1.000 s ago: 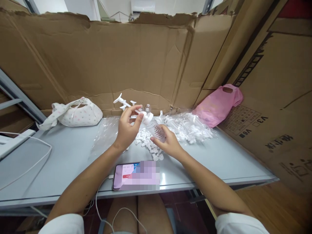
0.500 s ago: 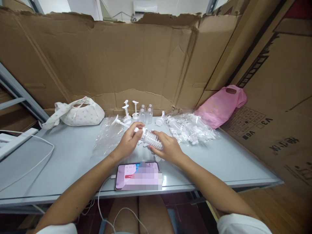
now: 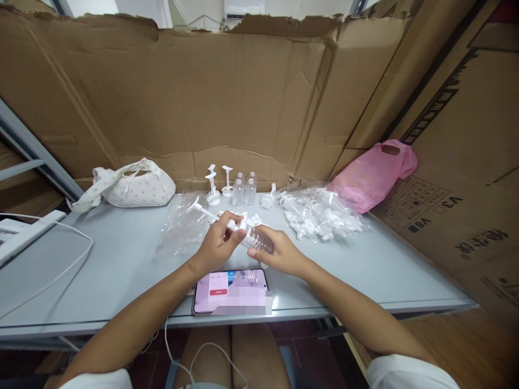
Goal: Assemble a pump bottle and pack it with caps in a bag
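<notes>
grey table point(image 3: 101, 270) | phone point(image 3: 231, 284) at the near edge, cable plugged in | floral pouch point(image 3: 127, 186) back left | clear plastic sheet point(image 3: 182, 227) mid | loose white caps point(image 3: 253, 219) | two little bottles point(image 3: 243, 189) plus pumps point(image 3: 217, 186) standing at the back | bagged bottles point(image 3: 320, 213) right | pink bag point(image 3: 371, 175) far right

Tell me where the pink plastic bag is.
In the head view, the pink plastic bag lies at the table's far right, against the cardboard wall, just right of the clear bags of bottle parts.
</notes>
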Demonstrator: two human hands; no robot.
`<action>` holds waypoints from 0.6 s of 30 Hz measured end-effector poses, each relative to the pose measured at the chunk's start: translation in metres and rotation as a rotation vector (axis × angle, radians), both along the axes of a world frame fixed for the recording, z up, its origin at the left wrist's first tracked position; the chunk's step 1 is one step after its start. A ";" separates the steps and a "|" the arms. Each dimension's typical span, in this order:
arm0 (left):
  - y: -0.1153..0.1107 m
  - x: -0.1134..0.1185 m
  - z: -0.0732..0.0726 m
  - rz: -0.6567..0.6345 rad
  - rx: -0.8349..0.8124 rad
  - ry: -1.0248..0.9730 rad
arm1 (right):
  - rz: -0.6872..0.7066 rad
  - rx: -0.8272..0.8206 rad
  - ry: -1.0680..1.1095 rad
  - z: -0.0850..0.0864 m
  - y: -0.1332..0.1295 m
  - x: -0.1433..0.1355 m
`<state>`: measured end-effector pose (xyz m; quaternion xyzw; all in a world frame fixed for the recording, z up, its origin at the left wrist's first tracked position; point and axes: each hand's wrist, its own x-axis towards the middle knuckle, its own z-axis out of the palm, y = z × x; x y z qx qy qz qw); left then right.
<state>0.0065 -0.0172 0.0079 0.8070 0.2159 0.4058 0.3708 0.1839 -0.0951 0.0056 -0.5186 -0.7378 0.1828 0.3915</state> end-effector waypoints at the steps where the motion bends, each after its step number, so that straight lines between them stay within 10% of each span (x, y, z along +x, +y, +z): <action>1: 0.000 -0.001 -0.001 -0.011 -0.003 -0.010 | 0.037 -0.032 0.064 0.001 0.000 0.000; 18: -0.008 -0.001 0.004 -0.032 -0.143 -0.156 | 0.436 -0.532 0.803 0.008 0.000 -0.004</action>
